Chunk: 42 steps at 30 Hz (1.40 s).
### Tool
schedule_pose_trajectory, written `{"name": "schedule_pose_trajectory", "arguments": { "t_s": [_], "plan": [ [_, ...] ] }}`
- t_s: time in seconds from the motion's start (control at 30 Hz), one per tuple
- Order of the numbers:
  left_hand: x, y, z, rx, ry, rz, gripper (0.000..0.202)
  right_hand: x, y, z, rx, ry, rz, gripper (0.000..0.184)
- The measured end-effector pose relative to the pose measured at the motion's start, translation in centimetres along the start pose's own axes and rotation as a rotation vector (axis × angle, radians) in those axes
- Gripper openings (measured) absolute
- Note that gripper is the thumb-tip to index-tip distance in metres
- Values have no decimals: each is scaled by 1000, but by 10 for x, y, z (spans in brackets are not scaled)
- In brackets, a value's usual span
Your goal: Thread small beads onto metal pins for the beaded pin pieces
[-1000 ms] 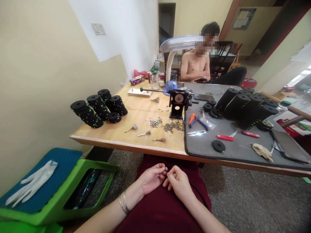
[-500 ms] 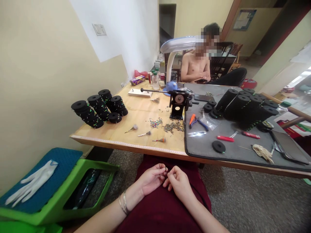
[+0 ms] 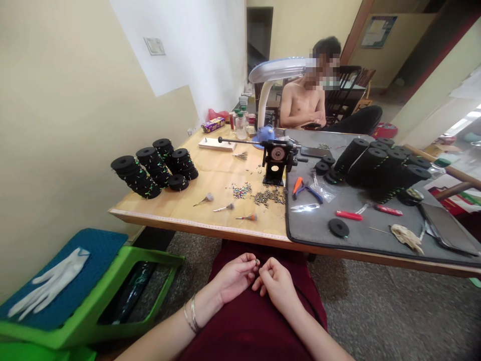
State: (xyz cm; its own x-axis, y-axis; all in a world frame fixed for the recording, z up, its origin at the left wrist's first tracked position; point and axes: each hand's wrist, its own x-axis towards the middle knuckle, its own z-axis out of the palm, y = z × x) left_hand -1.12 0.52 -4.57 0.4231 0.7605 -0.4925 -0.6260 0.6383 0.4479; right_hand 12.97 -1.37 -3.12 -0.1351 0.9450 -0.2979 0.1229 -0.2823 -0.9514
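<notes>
Both hands rest in my lap on dark red cloth, below the wooden table's front edge (image 3: 195,226). My left hand (image 3: 235,276) is curled, its fingertips pinching a tiny metal bead-like piece (image 3: 257,261). My right hand (image 3: 276,283) is also curled, fingertips pressed together right beside the left hand's, almost touching; what it holds is too small to make out. Bangles circle my left wrist (image 3: 191,312).
On the table: stacks of black spools (image 3: 150,168) at left, a black hand-crank winder (image 3: 276,161), loose beads and small metal parts (image 3: 263,195), pliers (image 3: 306,188), a grey mat (image 3: 372,225) with black cylinders (image 3: 379,163), a lamp. A person sits at the far end. A green stool with a white glove (image 3: 48,283) stands at left.
</notes>
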Motion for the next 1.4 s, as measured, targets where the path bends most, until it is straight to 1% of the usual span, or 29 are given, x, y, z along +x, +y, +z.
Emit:
{"name": "schedule_pose_trajectory", "arguments": {
  "t_s": [0.33, 0.93, 1.13, 1.4],
  "plan": [
    [-3, 1, 5, 22, 5, 24, 15, 0, -2, -1, 23, 5, 3, 8],
    [0, 0, 0, 5, -13, 3, 15, 1, 0, -1, 9, 5, 7, 9],
    [0, 0, 1, 7, -8, 2, 15, 2, 1, -1, 31, 0, 13, 7],
    [4, -2, -5, 6, 19, 9, 13, 3, 2, -1, 44, 1, 0, 9]
  ]
}}
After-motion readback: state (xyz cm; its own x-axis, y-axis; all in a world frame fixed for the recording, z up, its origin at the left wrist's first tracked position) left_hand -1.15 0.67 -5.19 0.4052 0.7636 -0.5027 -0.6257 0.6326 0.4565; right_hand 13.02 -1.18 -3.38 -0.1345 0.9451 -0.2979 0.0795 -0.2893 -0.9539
